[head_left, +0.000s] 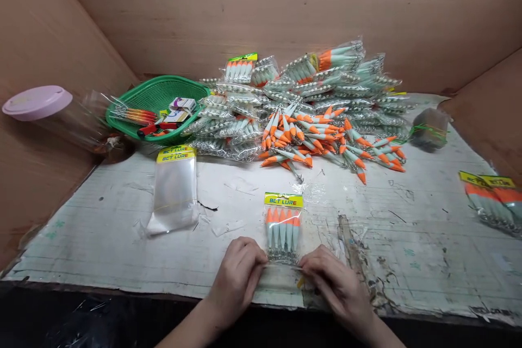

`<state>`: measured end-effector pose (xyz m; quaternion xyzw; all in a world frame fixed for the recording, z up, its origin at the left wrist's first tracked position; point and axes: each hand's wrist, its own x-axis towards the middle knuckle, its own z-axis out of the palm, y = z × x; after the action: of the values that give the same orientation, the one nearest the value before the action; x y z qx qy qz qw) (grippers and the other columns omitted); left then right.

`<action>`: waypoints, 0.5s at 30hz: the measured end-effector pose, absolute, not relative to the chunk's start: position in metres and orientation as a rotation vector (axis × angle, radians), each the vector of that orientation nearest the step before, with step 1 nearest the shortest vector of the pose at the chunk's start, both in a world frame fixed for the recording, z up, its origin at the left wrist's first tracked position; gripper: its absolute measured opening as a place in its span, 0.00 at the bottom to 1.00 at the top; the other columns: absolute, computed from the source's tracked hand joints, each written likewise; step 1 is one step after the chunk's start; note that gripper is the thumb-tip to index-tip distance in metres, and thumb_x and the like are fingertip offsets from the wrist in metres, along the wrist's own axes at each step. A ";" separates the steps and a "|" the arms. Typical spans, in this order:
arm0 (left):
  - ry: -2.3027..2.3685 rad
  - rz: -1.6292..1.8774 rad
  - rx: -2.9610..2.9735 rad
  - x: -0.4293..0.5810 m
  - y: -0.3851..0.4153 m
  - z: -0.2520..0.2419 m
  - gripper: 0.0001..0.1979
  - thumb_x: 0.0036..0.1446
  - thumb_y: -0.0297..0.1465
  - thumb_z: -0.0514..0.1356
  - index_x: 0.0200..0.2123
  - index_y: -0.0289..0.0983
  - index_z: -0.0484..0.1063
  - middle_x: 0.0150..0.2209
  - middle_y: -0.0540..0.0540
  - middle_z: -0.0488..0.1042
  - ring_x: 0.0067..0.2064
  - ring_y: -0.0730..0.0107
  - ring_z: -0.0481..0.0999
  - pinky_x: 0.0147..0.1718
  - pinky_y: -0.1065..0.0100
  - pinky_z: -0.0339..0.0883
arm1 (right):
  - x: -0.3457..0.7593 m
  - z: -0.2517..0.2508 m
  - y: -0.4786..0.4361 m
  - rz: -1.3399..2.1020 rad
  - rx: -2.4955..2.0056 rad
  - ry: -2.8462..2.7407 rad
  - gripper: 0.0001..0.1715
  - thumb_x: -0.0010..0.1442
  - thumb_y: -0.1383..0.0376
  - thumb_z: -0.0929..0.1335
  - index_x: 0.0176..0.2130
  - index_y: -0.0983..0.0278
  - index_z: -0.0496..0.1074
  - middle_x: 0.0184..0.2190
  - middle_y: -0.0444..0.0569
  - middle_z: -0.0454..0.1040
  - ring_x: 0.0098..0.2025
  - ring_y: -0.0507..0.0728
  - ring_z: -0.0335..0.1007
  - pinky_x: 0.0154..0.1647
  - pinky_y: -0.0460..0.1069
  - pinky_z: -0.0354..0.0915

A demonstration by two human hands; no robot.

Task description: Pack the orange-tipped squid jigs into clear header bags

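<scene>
At the near edge of the desk [122, 239] a filled packet [283, 225] is lain flat, yellow header card away from the person, five orange-and-pale lures side by side inside it. Its open bottom edge is pinched from both sides: the fingers [255, 261] of the left hand [236, 277] and those of the right hand [338, 283] are closed on the film, thumbs hidden.

The step in hand appears to be the closing of that bottom flap. It is judged best done with the film pulled taut and level between the two grips, the hooks kept clear of the fold, and the lures held square under the header.

Further back on the left, a stack of empty bags [175, 190] with the same yellow headers is laid. Behind it a green basket [159, 95] is seen, holding small boxes [182, 104] and some red-orange pieces [136, 115]. A clear jar with a pink lid [37, 102] is tipped beside it; its contents cannot be made out.

At the middle, loose lures [322, 141] are heaped, and bagged ones [326, 81] are piled behind them. At the far right more filled packets [489, 201] are laid.
</scene>
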<state>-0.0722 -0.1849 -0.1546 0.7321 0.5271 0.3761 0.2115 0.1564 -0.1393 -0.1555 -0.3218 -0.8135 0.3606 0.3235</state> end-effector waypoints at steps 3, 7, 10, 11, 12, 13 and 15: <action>1.720 0.958 1.838 -0.058 -0.196 -0.159 0.07 0.61 0.24 0.51 0.31 0.38 0.66 0.29 0.47 0.71 0.33 0.67 0.69 0.31 0.66 0.64 | 0.144 -0.157 -0.156 0.916 -1.185 -1.975 0.10 0.65 0.68 0.60 0.33 0.61 0.66 0.26 0.47 0.69 0.30 0.54 0.66 0.28 0.48 0.64; 1.965 0.941 1.724 -0.041 -0.195 -0.164 0.07 0.61 0.27 0.52 0.29 0.39 0.66 0.27 0.48 0.70 0.31 0.66 0.69 0.31 0.65 0.63 | 0.123 -0.162 -0.164 0.761 -1.463 -1.827 0.13 0.65 0.65 0.59 0.28 0.60 0.62 0.24 0.45 0.65 0.27 0.54 0.63 0.26 0.48 0.61; 2.070 0.885 1.670 -0.037 -0.188 -0.162 0.08 0.58 0.29 0.54 0.26 0.39 0.65 0.24 0.49 0.69 0.28 0.66 0.69 0.30 0.65 0.63 | 0.114 -0.168 -0.158 0.646 -1.548 -1.788 0.12 0.63 0.64 0.61 0.26 0.60 0.58 0.22 0.44 0.63 0.25 0.54 0.61 0.24 0.48 0.59; 2.083 0.854 1.645 -0.038 -0.185 -0.161 0.09 0.58 0.30 0.55 0.25 0.40 0.64 0.23 0.50 0.69 0.27 0.67 0.69 0.29 0.66 0.63 | 0.112 -0.170 -0.155 0.605 -1.568 -1.780 0.11 0.61 0.65 0.61 0.27 0.59 0.57 0.22 0.43 0.63 0.24 0.54 0.61 0.24 0.48 0.58; 2.089 0.828 1.616 -0.039 -0.182 -0.159 0.08 0.57 0.31 0.55 0.25 0.40 0.64 0.22 0.51 0.68 0.26 0.67 0.70 0.28 0.66 0.64 | 0.112 -0.172 -0.153 0.574 -1.586 -1.774 0.08 0.60 0.65 0.62 0.28 0.59 0.58 0.22 0.43 0.63 0.24 0.54 0.61 0.24 0.48 0.58; 2.091 0.814 1.585 -0.041 -0.180 -0.157 0.07 0.57 0.32 0.55 0.27 0.39 0.66 0.22 0.50 0.69 0.25 0.67 0.70 0.27 0.66 0.64 | 0.111 -0.173 -0.151 0.547 -1.597 -1.764 0.05 0.60 0.66 0.61 0.31 0.60 0.60 0.23 0.44 0.64 0.25 0.55 0.62 0.24 0.48 0.58; 2.083 0.814 1.534 -0.044 -0.177 -0.155 0.08 0.58 0.35 0.53 0.32 0.39 0.68 0.27 0.48 0.72 0.27 0.65 0.73 0.27 0.65 0.67 | 0.108 -0.172 -0.151 0.522 -1.608 -1.755 0.04 0.61 0.67 0.59 0.34 0.61 0.62 0.25 0.46 0.66 0.27 0.56 0.63 0.26 0.49 0.60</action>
<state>-0.0442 -0.1768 -0.1553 0.5526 0.7504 0.2934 0.2130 0.1082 -0.1510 -0.1721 -0.6192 -0.6761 0.2009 0.3452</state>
